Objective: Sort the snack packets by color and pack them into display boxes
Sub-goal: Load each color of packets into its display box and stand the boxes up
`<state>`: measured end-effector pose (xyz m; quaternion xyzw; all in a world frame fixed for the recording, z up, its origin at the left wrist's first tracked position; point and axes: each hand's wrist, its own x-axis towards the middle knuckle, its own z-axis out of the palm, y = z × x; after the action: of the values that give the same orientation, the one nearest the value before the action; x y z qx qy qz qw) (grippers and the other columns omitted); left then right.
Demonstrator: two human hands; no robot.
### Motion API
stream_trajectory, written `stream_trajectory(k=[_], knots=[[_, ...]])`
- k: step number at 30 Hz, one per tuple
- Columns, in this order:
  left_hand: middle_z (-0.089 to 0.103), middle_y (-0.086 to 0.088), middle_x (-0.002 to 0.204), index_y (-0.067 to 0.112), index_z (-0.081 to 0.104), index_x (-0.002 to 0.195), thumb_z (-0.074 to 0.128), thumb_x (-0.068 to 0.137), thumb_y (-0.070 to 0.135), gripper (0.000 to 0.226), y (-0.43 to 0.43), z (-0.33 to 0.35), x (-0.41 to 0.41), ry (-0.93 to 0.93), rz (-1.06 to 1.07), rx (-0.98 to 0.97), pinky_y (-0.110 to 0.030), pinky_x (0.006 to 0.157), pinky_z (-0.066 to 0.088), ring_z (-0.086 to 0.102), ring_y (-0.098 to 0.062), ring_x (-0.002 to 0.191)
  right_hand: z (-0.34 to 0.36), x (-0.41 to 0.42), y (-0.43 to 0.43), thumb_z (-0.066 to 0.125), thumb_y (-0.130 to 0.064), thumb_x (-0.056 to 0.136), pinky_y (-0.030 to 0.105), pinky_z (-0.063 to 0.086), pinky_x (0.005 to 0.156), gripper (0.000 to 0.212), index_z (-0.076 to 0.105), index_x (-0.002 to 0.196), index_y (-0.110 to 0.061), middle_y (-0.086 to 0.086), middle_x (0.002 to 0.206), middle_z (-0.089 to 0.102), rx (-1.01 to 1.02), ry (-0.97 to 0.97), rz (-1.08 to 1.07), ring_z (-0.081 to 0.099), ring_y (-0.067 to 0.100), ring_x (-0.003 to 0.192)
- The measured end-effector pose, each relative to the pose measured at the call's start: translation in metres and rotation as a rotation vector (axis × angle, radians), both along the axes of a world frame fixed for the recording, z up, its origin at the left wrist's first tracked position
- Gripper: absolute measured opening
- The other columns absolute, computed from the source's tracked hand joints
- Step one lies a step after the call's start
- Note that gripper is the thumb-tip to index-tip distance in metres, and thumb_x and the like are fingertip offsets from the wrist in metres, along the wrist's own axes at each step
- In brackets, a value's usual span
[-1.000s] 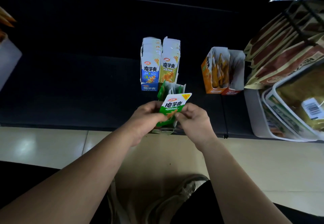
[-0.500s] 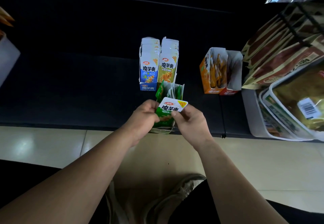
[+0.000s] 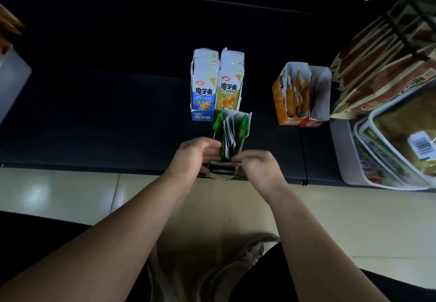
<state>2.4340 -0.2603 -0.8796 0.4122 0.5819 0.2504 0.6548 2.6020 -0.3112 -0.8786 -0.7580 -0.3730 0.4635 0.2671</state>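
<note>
Just behind the green display box [image 3: 245, 125], the blue box [image 3: 203, 103] and yellow box [image 3: 229, 98] stood full, so I judged green was the colour being packed. My left hand [image 3: 193, 157] curled its fingers against the green box's left wall to steady it. My right hand [image 3: 258, 167] pinched the green packet [image 3: 223, 167] at that box's front. A second earlier the packet was held up face-on; now it sat pushed down inside.

Left hand [image 3: 195, 156] and right hand [image 3: 258, 164] hold green box [image 3: 218, 125].
</note>
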Motion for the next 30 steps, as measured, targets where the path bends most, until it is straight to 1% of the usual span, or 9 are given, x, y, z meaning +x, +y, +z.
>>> stream_trajectory(k=[3,8,11,13,17,20,22,26,30], knots=[[0.08,-0.001,0.095,0.021,0.074,0.103,0.055,0.104,0.04,0.027,0.001,-0.004,0.006,0.078,-0.045,0.011,-0.027,0.061,0.046,0.078,-0.014,0.086,0.004,0.003,0.006,0.054,-0.022,0.081,0.043,0.058,0.09,0.029,0.081,0.086,-0.03,-0.005,0.085,0.078,0.066,0.088,-0.097,0.071,0.021,0.094],[0.075,0.005,0.076,0.021,0.074,0.08,0.065,0.101,0.023,0.023,0.003,-0.009,0.012,0.17,-0.125,0.112,-0.014,0.05,0.044,0.075,-0.011,0.075,-0.005,0.002,0.003,0.058,-0.027,0.102,0.032,0.047,0.067,0.022,0.073,0.09,-0.015,0.01,0.08,0.068,0.128,0.034,0.073,0.057,0.012,0.069],[0.062,0.01,0.062,0.019,0.068,0.07,0.064,0.101,0.02,0.032,0.003,-0.009,0.016,0.227,-0.21,0.185,-0.014,0.051,0.04,0.069,-0.009,0.067,-0.017,0.001,-0.001,0.064,-0.019,0.099,0.02,0.046,0.061,0.013,0.075,0.093,-0.021,-0.012,0.074,0.068,0.198,-0.116,0.163,0.058,0.001,0.063],[0.058,0.012,0.06,0.018,0.069,0.07,0.072,0.096,0.023,0.026,0.002,-0.009,0.018,0.249,-0.251,0.225,-0.016,0.054,0.039,0.057,-0.004,0.059,-0.021,0.002,0.0,0.07,-0.017,0.092,0.031,0.056,0.07,0.007,0.075,0.092,-0.022,-0.012,0.08,0.073,0.215,-0.216,0.174,0.068,0.004,0.076],[0.073,0.025,0.089,0.022,0.069,0.068,0.082,0.087,0.024,0.023,0.004,-0.004,0.014,0.136,-0.238,0.239,-0.014,0.078,0.047,0.068,0.003,0.082,-0.018,0.002,0.004,0.074,-0.026,0.084,0.043,0.061,0.073,0.007,0.074,0.091,-0.024,-0.007,0.081,0.074,0.217,-0.324,0.168,0.071,0.017,0.082],[0.061,0.016,0.066,0.023,0.064,0.067,0.078,0.09,0.028,0.028,0.006,0.0,0.007,0.172,-0.207,0.222,-0.022,0.064,0.045,0.055,-0.004,0.062,-0.018,0.002,0.007,0.075,-0.023,0.084,0.032,0.06,0.074,0.004,0.073,0.086,-0.026,-0.012,0.08,0.074,0.179,-0.299,0.12,0.07,0.008,0.08],[0.064,0.002,0.07,0.022,0.064,0.07,0.076,0.091,0.021,0.024,0.01,0.001,0.001,0.152,-0.077,0.208,-0.029,0.067,0.05,0.058,-0.012,0.068,-0.015,-0.001,0.008,0.072,-0.015,0.086,0.021,0.055,0.071,0.011,0.073,0.086,-0.026,-0.013,0.079,0.072,0.156,-0.242,0.061,0.068,-0.001,0.077],[0.078,0.001,0.09,0.019,0.067,0.089,0.065,0.097,0.007,0.014,0.018,0.009,-0.012,0.059,0.094,0.164,-0.013,0.057,0.05,0.075,-0.007,0.076,-0.01,-0.006,0.009,0.065,-0.019,0.092,0.043,0.062,0.075,0.015,0.075,0.084,-0.026,-0.002,0.078,0.075,0.147,-0.074,-0.056,0.071,0.023,0.076],[0.078,0.007,0.094,0.022,0.069,0.1,0.063,0.1,0.012,0.012,0.016,0.005,-0.015,0.016,0.061,0.124,-0.029,0.068,0.056,0.075,-0.012,0.09,-0.005,-0.008,0.01,0.076,-0.039,0.088,0.049,0.063,0.079,0.013,0.076,0.084,-0.026,0.0,0.081,0.076,0.105,0.046,-0.119,0.073,0.027,0.08]])
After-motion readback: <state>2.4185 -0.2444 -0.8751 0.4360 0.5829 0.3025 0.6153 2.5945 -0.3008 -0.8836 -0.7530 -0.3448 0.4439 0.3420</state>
